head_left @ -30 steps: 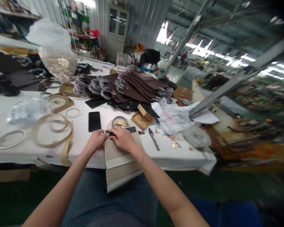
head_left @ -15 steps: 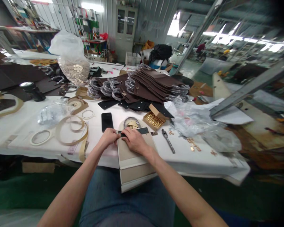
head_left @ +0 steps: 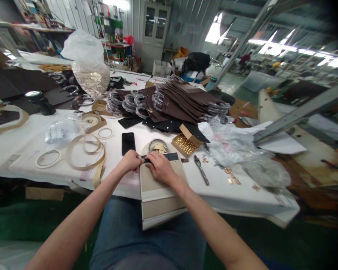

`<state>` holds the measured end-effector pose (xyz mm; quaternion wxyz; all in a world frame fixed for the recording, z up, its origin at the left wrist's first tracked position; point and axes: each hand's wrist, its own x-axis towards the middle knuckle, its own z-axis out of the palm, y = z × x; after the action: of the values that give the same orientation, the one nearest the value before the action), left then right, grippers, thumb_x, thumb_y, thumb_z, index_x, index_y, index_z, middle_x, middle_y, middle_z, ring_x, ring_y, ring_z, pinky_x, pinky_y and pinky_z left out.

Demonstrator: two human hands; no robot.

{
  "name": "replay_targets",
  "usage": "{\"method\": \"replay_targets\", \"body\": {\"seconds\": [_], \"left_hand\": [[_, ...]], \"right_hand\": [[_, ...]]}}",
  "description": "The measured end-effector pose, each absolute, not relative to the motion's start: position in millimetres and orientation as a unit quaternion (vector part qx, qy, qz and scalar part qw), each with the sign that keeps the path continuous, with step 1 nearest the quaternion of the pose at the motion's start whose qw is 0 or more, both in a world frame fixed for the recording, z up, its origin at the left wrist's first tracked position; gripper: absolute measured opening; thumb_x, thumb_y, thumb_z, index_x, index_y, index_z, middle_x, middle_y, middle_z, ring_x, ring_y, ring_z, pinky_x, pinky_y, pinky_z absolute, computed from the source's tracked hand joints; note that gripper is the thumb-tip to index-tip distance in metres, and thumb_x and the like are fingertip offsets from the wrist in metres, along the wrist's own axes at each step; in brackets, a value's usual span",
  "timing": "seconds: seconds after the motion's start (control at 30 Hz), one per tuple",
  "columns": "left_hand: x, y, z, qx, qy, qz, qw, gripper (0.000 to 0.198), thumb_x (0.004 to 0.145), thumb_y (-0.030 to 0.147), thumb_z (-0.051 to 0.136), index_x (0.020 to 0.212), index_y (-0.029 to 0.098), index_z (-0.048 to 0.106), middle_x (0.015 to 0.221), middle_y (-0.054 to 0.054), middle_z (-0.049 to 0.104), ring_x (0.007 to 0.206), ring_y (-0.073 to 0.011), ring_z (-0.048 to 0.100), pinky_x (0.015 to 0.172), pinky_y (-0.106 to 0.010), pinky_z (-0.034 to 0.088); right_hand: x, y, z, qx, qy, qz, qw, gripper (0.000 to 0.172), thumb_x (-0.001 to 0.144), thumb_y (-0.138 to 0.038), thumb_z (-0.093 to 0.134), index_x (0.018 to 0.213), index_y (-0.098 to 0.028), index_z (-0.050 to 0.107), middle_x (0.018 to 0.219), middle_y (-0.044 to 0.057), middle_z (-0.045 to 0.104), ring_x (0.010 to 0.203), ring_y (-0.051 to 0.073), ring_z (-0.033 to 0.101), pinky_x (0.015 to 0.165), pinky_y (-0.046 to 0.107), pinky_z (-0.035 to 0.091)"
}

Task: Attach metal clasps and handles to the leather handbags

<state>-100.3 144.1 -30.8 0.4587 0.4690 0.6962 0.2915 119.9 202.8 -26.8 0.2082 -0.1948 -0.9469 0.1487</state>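
A beige paper bag [head_left: 157,198] lies flat at the near table edge and hangs over my lap. Across its top rests a black strip [head_left: 169,156]. My left hand [head_left: 132,161] is closed and pinches the strip's left end. My right hand [head_left: 160,168] lies curled over the bag's top just below the strip, fingers pressed on it. The bag's wrapped handle [head_left: 157,143] loops out beyond the strip. A black phone [head_left: 128,143] lies just left of the handle.
A small box of gold studs [head_left: 183,144] and pliers [head_left: 201,170] lie right of the bag. Brown bags with wrapped handles [head_left: 174,103] are stacked behind. Beige strap loops [head_left: 84,153], tape rings and plastic bags [head_left: 231,144] litter the white table [head_left: 25,142].
The view has swung left and steadied. Both hands stay at the bag's top on the black strip with almost no movement.
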Motion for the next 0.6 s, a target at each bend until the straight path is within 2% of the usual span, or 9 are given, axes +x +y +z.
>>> {"method": "replay_targets", "body": {"seconds": [0.23, 0.43, 0.6], "left_hand": [[-108, 150, -33, 0.418, 0.663, 0.319, 0.532, 0.030, 0.084, 0.032, 0.079, 0.062, 0.020, 0.062, 0.049, -0.003, 0.061, 0.044, -0.0145, 0.054, 0.047, -0.025, 0.039], [-100, 149, -27, 0.476, 0.693, 0.288, 0.459, 0.030, 0.086, 0.029, 0.071, 0.059, 0.022, 0.061, 0.046, -0.004, 0.062, 0.042, -0.0169, 0.056, 0.047, -0.026, 0.039], [-96, 147, -18, 0.490, 0.717, 0.280, 0.410, 0.034, 0.087, 0.026, 0.073, 0.056, 0.023, 0.060, 0.044, -0.003, 0.060, 0.046, -0.0170, 0.059, 0.050, -0.024, 0.039]], "right_hand": [[120, 205, -27, -0.197, -0.940, 0.165, 0.226, 0.017, 0.115, -0.024, 0.061, 0.131, -0.021, 0.066, 0.126, 0.013, 0.071, 0.113, 0.031, 0.064, 0.100, 0.045, 0.050], [120, 205, -26, -0.194, -0.937, 0.171, 0.234, 0.015, 0.116, -0.023, 0.059, 0.129, -0.022, 0.065, 0.124, 0.013, 0.071, 0.112, 0.030, 0.064, 0.099, 0.045, 0.050], [121, 206, -23, -0.194, -0.936, 0.180, 0.233, 0.012, 0.115, -0.023, 0.060, 0.125, -0.022, 0.066, 0.122, 0.012, 0.072, 0.112, 0.030, 0.065, 0.100, 0.044, 0.050]]}}
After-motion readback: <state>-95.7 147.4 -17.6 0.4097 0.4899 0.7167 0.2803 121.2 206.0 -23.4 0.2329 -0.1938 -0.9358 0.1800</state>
